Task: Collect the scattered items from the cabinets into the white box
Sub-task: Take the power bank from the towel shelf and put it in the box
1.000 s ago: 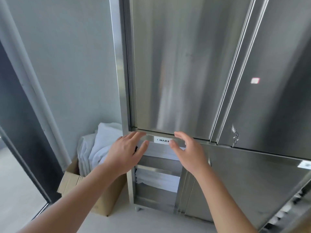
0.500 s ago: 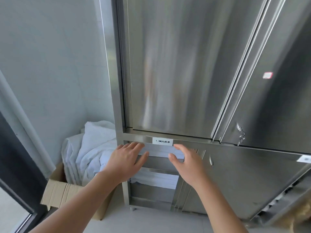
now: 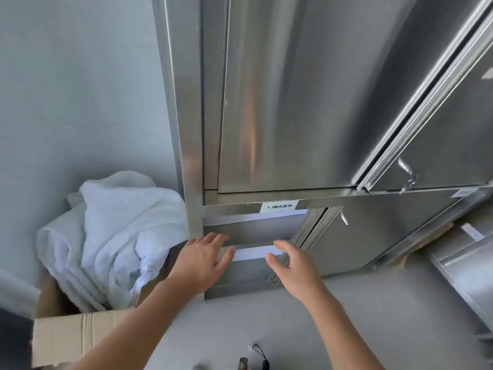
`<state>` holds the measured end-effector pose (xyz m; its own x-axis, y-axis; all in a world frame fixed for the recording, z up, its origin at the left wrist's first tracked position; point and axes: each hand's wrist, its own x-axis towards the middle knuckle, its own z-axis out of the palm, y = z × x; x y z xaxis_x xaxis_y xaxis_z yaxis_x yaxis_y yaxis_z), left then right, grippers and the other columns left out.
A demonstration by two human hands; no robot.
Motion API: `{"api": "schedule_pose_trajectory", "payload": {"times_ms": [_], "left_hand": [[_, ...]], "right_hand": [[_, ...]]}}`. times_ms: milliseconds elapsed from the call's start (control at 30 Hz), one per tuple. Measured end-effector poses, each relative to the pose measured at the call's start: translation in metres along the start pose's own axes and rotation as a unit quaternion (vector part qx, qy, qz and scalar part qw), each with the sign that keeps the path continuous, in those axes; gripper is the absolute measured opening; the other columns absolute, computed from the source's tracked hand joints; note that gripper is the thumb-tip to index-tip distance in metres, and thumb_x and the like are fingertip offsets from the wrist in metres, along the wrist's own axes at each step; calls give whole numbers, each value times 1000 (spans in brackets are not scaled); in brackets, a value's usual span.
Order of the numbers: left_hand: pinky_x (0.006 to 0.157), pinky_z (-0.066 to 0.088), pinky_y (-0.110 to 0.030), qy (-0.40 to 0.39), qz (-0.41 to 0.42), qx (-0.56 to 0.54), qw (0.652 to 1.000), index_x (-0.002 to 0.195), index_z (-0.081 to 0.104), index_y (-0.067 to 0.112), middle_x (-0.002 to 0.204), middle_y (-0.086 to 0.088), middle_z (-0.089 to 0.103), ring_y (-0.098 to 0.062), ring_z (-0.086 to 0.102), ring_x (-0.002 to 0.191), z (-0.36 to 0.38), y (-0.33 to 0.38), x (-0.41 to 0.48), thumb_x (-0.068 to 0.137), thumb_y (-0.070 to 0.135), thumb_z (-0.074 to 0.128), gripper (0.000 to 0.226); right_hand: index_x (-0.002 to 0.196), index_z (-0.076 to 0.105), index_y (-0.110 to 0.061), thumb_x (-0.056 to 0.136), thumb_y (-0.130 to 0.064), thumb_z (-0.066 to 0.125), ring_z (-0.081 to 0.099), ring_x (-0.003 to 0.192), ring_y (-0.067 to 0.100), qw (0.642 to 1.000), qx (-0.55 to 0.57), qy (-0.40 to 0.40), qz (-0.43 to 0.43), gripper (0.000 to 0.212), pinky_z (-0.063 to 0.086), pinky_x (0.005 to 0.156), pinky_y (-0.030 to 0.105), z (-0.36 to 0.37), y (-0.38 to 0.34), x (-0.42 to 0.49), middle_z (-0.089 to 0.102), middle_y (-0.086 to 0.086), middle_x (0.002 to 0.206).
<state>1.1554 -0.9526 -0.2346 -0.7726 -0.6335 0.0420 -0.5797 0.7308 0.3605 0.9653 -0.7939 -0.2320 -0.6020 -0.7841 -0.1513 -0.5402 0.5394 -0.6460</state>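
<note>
Reaching step: left hand (image 3: 202,265) and right hand (image 3: 293,272), both spread and empty, should next grip the folded linen (image 3: 253,254).

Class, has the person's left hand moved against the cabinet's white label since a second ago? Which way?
Yes. The left hand has dropped: its fingertips were level with the white label, and now lie below it, by the lower folded sheets.

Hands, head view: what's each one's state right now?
Left hand: open, fingers spread, holding nothing.
Right hand: open, fingers relaxed, holding nothing.
</note>
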Motion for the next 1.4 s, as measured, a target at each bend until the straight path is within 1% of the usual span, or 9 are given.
{"api": "schedule_pose_trajectory", "payload": {"times_ms": [200, 267, 500, 700, 800, 933, 1100, 1267, 1400], "left_hand": [[98, 40, -34, -42, 51, 2, 998, 134, 50, 25, 132, 6, 57, -19, 56, 117, 15, -18, 18, 100, 55, 27, 51], [97, 41, -34, -44, 58, -1, 997, 134, 50, 25, 132, 6, 58, -20, 57, 116, 16, -26, 23, 100, 56, 27, 51], [93, 43, -34, -51, 92, -13, 994, 128, 52, 26, 123, 6, 61, -19, 59, 109, 26, -33, 39, 98, 58, 22, 54], [93, 44, -34, -41, 111, -22, 993, 127, 55, 25, 122, 5, 62, -20, 60, 108, 27, -31, 47, 92, 63, 10, 68], [91, 44, -34, -34, 129, -15, 991, 125, 57, 23, 119, 4, 64, -21, 61, 104, 26, -30, 52, 93, 61, 12, 67], [88, 45, -35, -21, 142, -8, 990, 121, 61, 21, 113, 3, 66, -22, 63, 98, 25, -21, 59, 95, 58, 19, 62], [88, 46, -35, -21, 132, 1, 991, 121, 61, 21, 111, 4, 66, -21, 63, 98, 33, 0, 72, 96, 58, 21, 60], [92, 43, -33, -36, 103, 16, 994, 124, 59, 23, 116, 6, 65, -19, 62, 102, 51, 34, 91, 94, 61, 17, 64], [92, 42, -32, -47, 61, 26, 997, 126, 57, 22, 120, 7, 62, -19, 61, 105, 69, 64, 106, 97, 58, 24, 56]], "right_hand": [[140, 56, -27, 95, -50, 59, 50, 133, 5, 998, -12, 32, 49, 51, 38, 110, 28, 7, -3, 1, 58, -16, 141], [140, 57, -27, 96, -51, 59, 51, 131, 5, 997, -18, 41, 58, 50, 39, 107, 25, 8, -6, 2, 58, -17, 141], [138, 58, -27, 96, -47, 60, 50, 132, 4, 995, -16, 62, 80, 46, 38, 110, 26, 11, -10, 3, 59, -14, 140], [138, 58, -26, 96, -47, 60, 52, 131, 7, 993, -20, 70, 88, 46, 40, 109, 29, 10, -9, 12, 60, -13, 139], [138, 58, -27, 96, -47, 60, 52, 131, 8, 993, -19, 75, 85, 47, 40, 109, 31, 11, -7, 18, 60, -13, 138], [138, 58, -29, 96, -48, 60, 51, 131, 7, 994, -13, 73, 86, 46, 39, 106, 27, 9, 3, 26, 60, -14, 138], [136, 60, -25, 96, -44, 62, 53, 130, 7, 992, 44, 74, 92, 44, 38, 103, 24, 2, 29, 44, 62, -13, 136], [137, 59, -22, 96, -44, 63, 55, 129, 10, 986, 116, 67, 103, 47, 42, 109, 34, -13, 70, 73, 62, -11, 137], [136, 58, -22, 95, -41, 66, 58, 124, 9, 974, 194, 57, 105, 46, 43, 104, 29, -30, 104, 105, 62, -9, 136]]}}
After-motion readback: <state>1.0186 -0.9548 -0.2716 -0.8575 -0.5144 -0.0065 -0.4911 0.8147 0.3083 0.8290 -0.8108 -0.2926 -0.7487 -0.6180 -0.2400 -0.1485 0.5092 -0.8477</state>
